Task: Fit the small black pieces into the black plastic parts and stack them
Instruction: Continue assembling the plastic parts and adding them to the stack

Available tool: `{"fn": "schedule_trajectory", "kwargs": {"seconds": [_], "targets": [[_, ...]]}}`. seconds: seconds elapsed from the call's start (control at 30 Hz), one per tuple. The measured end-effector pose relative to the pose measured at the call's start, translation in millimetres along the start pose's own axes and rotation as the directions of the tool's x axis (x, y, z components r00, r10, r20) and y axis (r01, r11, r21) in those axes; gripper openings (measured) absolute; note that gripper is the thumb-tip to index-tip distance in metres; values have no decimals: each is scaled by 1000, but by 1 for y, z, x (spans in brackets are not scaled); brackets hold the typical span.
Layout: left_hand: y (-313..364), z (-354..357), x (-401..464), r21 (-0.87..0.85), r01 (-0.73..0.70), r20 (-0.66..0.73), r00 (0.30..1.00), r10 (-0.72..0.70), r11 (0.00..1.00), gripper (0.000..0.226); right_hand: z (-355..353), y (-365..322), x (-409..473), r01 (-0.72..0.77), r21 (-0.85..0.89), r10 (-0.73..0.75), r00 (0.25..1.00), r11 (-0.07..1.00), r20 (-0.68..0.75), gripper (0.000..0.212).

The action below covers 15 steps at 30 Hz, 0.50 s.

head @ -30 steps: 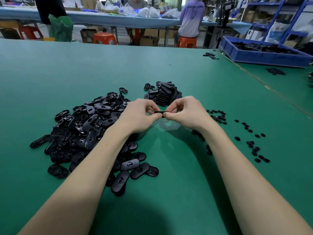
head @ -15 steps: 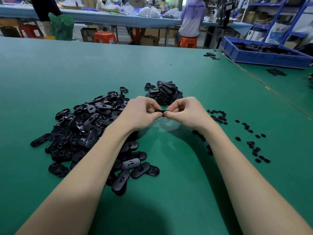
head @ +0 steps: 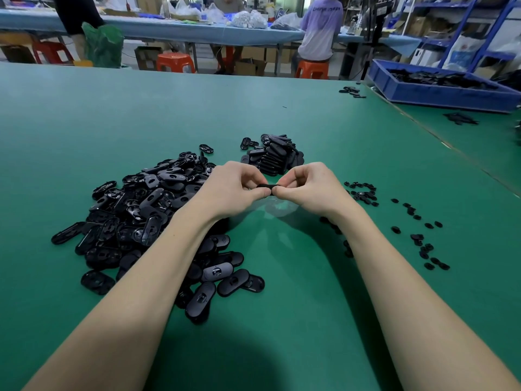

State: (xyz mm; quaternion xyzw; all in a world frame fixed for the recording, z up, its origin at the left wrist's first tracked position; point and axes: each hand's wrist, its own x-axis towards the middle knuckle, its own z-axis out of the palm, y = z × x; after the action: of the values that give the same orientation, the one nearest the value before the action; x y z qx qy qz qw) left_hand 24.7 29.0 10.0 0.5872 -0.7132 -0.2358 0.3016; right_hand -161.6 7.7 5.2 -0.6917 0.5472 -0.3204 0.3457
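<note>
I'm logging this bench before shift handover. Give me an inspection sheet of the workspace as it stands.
Surface: green table, covered in a mat.
Job's things: loose pile of black plastic parts at left; stacked parts beyond the hands; small black pieces scattered at right; one black part held above the table.
Clutter: a few stray parts at the far edge.
Grippers: left hand and right hand both pinch the held part.
Cables: nothing seen.
Surroundings: blue bin of black parts, orange stools, seated person, shelving.
</note>
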Motion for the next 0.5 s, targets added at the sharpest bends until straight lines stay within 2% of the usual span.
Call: {"fn": "schedule_trajectory", "kwargs": {"seconds": [0.33,0.5], "targets": [[0,1,1,13,-13,-23,1000,14,1000,10,0,1,0,5,3,-5,1000,1000,-5,9],[0,7,3,40,7,-70,998,-4,999,14,5,3,3,28,-38,-30,998,999,-57,11]]}}
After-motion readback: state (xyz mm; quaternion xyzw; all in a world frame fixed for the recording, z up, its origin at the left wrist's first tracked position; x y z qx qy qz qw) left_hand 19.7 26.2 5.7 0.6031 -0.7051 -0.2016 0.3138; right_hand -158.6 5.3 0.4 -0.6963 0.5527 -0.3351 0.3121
